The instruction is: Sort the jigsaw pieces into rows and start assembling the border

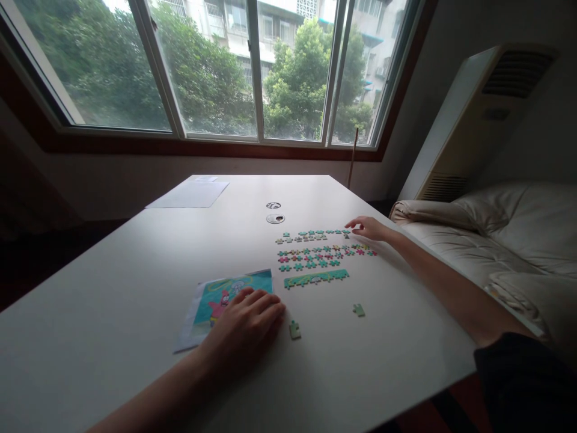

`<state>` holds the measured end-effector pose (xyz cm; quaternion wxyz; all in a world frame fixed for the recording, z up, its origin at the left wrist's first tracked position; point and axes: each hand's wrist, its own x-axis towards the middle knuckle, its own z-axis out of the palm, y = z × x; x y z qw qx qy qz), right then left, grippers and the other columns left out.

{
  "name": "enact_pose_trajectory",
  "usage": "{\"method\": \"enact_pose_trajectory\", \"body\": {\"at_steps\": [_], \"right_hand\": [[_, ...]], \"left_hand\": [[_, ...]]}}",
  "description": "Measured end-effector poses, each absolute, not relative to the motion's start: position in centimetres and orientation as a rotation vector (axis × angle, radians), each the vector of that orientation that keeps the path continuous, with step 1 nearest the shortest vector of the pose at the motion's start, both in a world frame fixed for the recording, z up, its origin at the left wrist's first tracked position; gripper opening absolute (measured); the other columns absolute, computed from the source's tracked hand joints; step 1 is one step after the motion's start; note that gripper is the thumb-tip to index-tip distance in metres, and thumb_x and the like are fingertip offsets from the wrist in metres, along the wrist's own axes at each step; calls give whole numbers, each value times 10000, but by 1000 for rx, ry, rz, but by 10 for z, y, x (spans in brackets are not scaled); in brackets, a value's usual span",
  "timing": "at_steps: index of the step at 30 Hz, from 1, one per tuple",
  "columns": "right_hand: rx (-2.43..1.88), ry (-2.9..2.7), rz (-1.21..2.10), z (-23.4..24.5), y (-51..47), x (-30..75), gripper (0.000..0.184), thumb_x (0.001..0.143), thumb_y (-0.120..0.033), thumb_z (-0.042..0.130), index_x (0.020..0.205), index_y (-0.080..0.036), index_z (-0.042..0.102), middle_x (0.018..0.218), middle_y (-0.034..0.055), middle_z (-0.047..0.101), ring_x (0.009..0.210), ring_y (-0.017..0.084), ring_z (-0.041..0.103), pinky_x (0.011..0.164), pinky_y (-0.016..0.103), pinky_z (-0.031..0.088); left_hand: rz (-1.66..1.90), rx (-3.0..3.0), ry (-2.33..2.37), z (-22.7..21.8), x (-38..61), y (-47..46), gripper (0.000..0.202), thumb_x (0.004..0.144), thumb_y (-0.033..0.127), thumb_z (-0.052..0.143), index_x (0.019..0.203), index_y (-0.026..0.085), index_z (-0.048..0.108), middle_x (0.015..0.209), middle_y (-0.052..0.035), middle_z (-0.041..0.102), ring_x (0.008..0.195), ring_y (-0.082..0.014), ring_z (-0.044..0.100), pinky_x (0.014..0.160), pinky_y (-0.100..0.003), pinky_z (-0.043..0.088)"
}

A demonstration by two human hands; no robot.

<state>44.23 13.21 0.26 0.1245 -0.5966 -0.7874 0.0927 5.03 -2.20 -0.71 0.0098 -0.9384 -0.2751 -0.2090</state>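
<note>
My left hand (250, 313) lies palm down over the right part of a cartoon picture sheet (211, 297), its fingers lightly bent and nothing seen in them. My right hand (367, 228) reaches to the right end of the farthest row of jigsaw pieces (320, 232), fingers stretched, fingertips near or touching a small piece (347, 235). Several more rows of loose pieces (309, 260) in teal, pink and yellow lie in front. Nearer still is a joined strip of puzzle (316, 278). Two single greenish pieces, one (294, 329) beside my left hand and another (359, 310) farther right, lie apart.
The white table (112, 331) narrows toward the window (216, 72). White papers (189, 194) lie at its far left, and two round grommets (275, 219) sit near the far middle. A pale sofa (496, 240) and a standing air conditioner (469, 114) are on the right.
</note>
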Motion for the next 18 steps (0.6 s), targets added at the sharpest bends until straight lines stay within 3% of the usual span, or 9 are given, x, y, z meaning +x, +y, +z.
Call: {"method": "enact_pose_trajectory", "body": {"at_steps": [18], "right_hand": [[-1956, -2173, 367, -6, 165, 447, 249, 636, -367, 656, 791, -173, 681, 835, 66, 662, 776, 203, 564, 666, 271, 395]], "left_hand": [[-683, -2931, -825, -7, 51, -22, 192, 870, 169, 412, 890, 195, 602, 859, -33, 629, 801, -181, 555, 757, -347, 372]]}}
